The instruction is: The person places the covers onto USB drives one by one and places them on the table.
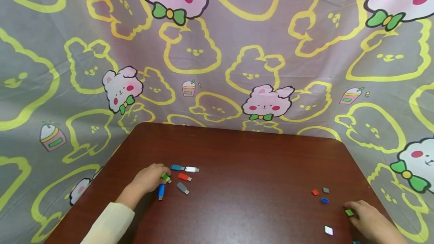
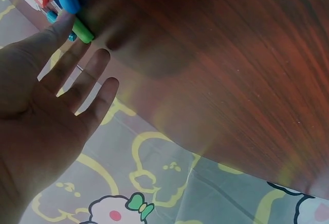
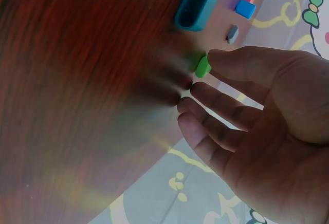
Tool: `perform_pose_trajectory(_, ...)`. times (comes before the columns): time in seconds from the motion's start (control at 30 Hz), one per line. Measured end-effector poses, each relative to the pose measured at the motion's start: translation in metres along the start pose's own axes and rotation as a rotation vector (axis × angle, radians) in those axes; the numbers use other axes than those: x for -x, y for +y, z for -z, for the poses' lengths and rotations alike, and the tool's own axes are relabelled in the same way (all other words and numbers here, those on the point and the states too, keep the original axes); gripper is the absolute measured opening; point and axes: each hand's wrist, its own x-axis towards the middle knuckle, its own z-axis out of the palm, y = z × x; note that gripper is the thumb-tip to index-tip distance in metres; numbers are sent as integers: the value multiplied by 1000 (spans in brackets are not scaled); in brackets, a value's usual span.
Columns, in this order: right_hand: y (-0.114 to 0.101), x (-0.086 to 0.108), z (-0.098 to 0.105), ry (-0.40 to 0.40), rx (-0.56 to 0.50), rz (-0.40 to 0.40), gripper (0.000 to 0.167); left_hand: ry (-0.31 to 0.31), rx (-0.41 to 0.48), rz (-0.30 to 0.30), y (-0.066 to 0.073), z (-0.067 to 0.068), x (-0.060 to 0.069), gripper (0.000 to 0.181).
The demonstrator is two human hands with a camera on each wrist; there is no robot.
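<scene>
Where the grey fabric backdrop printed with yellow outlines and white rabbit faces (image 1: 223, 40) closes off the far side, I have the dark red-brown, wood-grained bench (image 1: 244, 165) in front of it.

The left hand (image 1: 150, 178), wearing a cream cloth sleeve (image 1: 110, 223), is at the bench's left side. Thumb and fingertip appear clamped on the green, flat, plastic-looking USB drive (image 1: 166, 178); the outer fingers are extended and apart. The right hand (image 1: 367, 217), near the right edge, has thumb and index finger clamped on the small, green, plastic-looking cap (image 1: 349, 212).

Around the green drive I count five slim, plastic-looking drives with metal plugs: blue drive (image 1: 161, 191) just beside it, nearer me; teal drive (image 1: 177, 167) and white drive (image 1: 191, 169) beyond; red drive (image 1: 184, 177) and grey drive (image 1: 182, 188) to its right.

Near the right hand lie five small, plastic-looking caps: teal oval cap (image 3: 208, 9), white cap (image 1: 328, 230), blue cap (image 1: 324, 200), red cap (image 1: 315, 192) and grey cap (image 1: 326, 190).

I judge the step in hand as securing the green pair, one piece per hand. The next move calls for a firm pinch and a lift clear of neighbouring pieces. I cannot tell which way the green cap's mouth faces.
</scene>
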Motion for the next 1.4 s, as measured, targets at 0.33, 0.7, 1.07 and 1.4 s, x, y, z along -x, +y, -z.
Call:
perform_pose_trajectory(0.33,-3,-4,2,-8,-2,12,17,1,16,19,-6,-3,-4,18)
perform_pose_trajectory(0.7,1,-10,1,-37,7,-22,12,-15,32,25,-7,-2,-5,28)
perform_pose_trajectory(1.07,-7,-4,7,50,-69,-15,15,8,117,17,4,5,0,27)
perform_pose_trajectory(1.4,-52,3,12,444,-124,162,22,65,226,-134,33,7,0,16)
